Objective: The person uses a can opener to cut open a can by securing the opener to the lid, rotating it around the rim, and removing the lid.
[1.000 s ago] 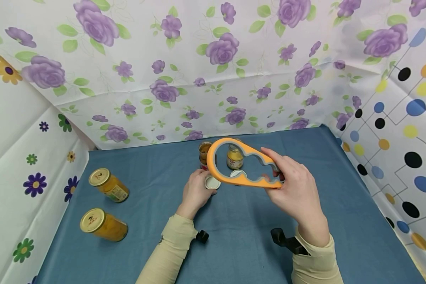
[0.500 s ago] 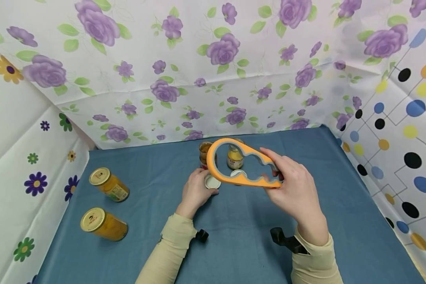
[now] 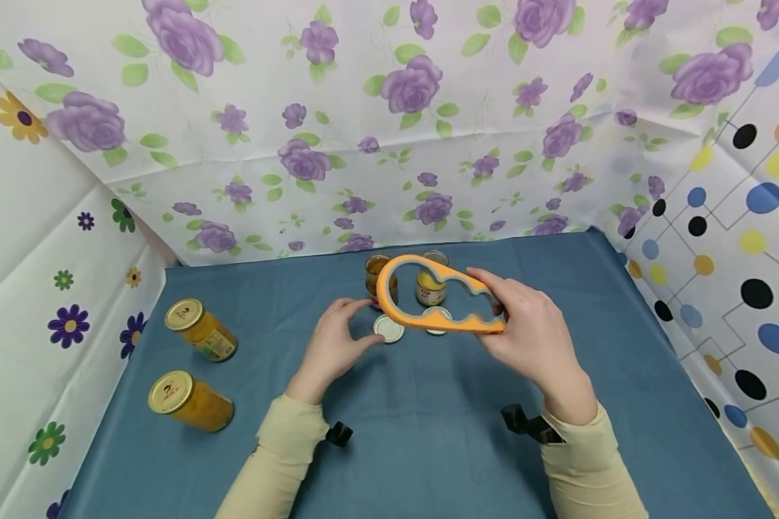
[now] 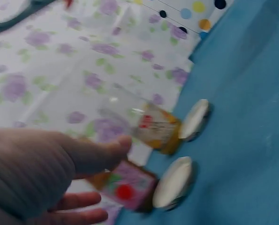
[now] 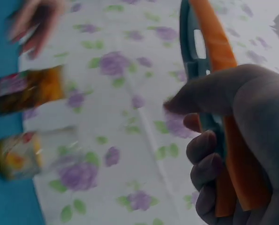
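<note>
My right hand (image 3: 535,335) grips the handles of an orange and grey jar opener (image 3: 384,290), held up over the table. Its wide loop overlaps two lidless jars in the head view. One is a jar with brown contents (image 3: 372,271); beside it stands a partly filled yellow jar (image 3: 431,290) with clear glass above. In front of them lie two pale round lids, the left lid (image 3: 388,329) and the right lid (image 4: 195,121). My left hand (image 3: 331,349) holds nothing, thumb and fingers spread apart, with the thumb tip close by the left lid.
Two closed jars with gold lids stand at the left of the blue cloth: a rear jar (image 3: 208,336) and a front jar (image 3: 197,405). A flowered backdrop (image 3: 305,160) rises behind the table, with patterned sheets on both sides.
My left hand has let go of the left lid and moved back to the left, leaving the lid on the cloth. The right hand with the jar opener has barely shifted.
</note>
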